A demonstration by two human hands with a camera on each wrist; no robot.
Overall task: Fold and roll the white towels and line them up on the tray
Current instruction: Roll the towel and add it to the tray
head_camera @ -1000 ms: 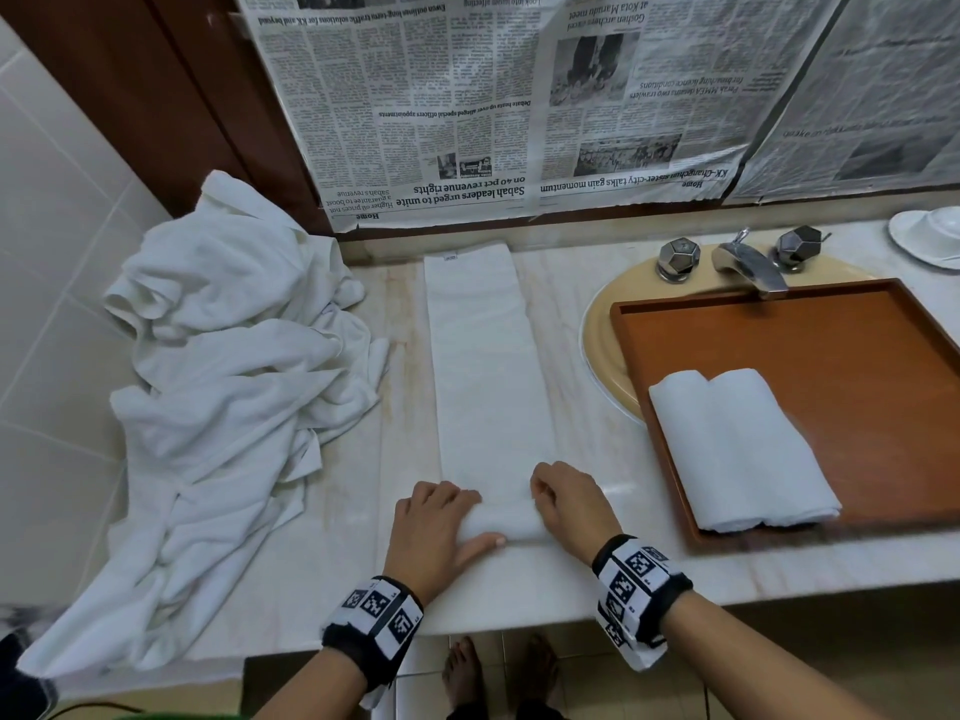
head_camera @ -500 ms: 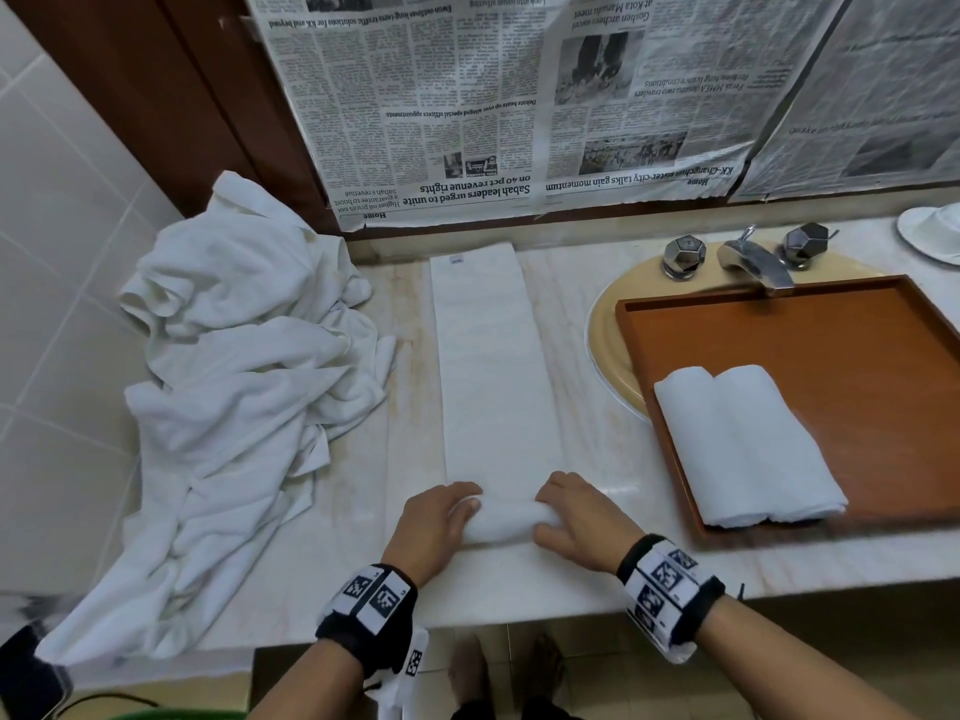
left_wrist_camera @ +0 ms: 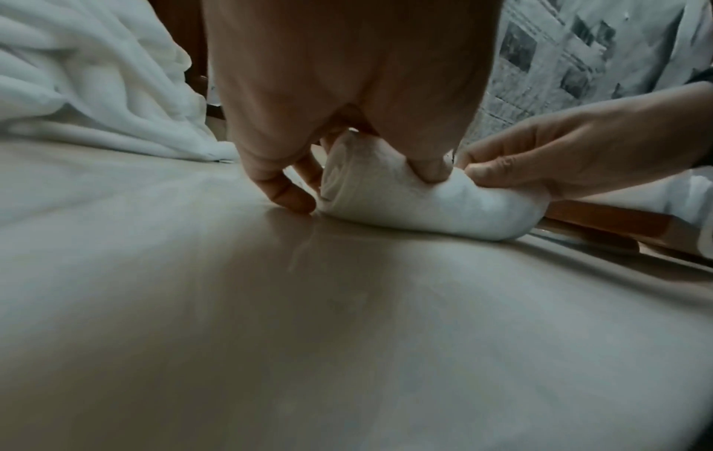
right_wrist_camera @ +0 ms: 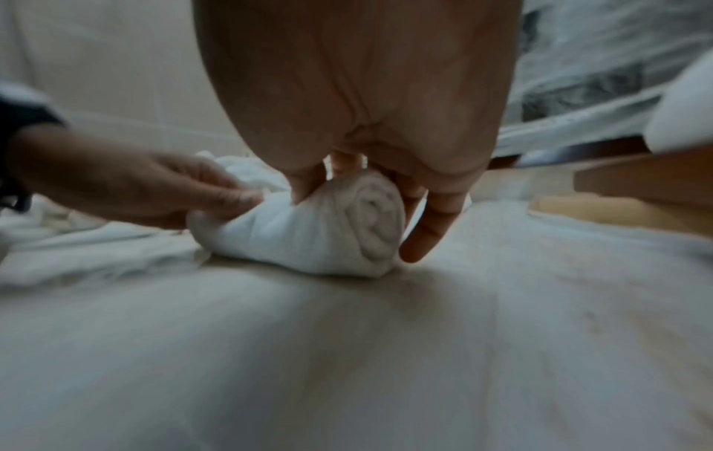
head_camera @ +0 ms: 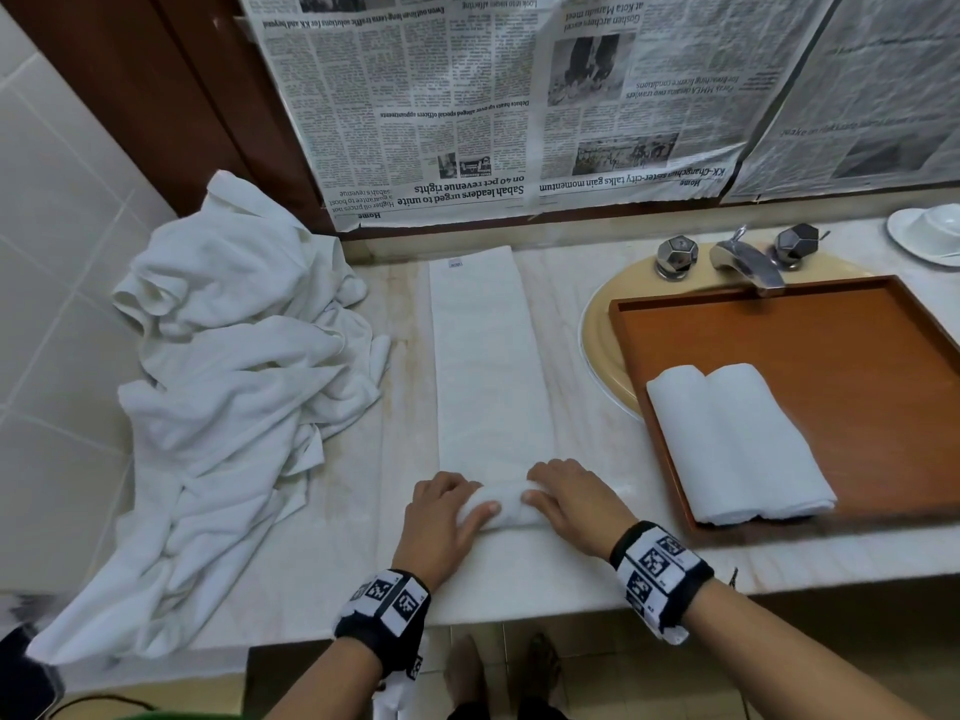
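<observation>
A long folded white towel (head_camera: 485,366) lies on the marble counter, its near end wound into a small roll (head_camera: 506,506) (left_wrist_camera: 405,198) (right_wrist_camera: 320,235). My left hand (head_camera: 441,517) (left_wrist_camera: 347,146) grips the roll's left end, thumb on the near side, fingers curled over the top. My right hand (head_camera: 571,504) (right_wrist_camera: 370,171) grips the right end the same way. The spiral of the roll shows in both wrist views. Two rolled white towels (head_camera: 737,444) lie side by side at the near left of the brown wooden tray (head_camera: 857,356).
A heap of crumpled white towels (head_camera: 234,387) fills the counter's left side against the tiled wall. The tray sits over a beige sink (head_camera: 597,350) with a chrome tap (head_camera: 748,257). A white dish (head_camera: 930,233) stands far right. Newspaper (head_camera: 519,96) covers the wall behind.
Both hands have turned the near end of the towel over itself and moved it a little away from me; the roll has grown thicker and the flat strip shorter.
</observation>
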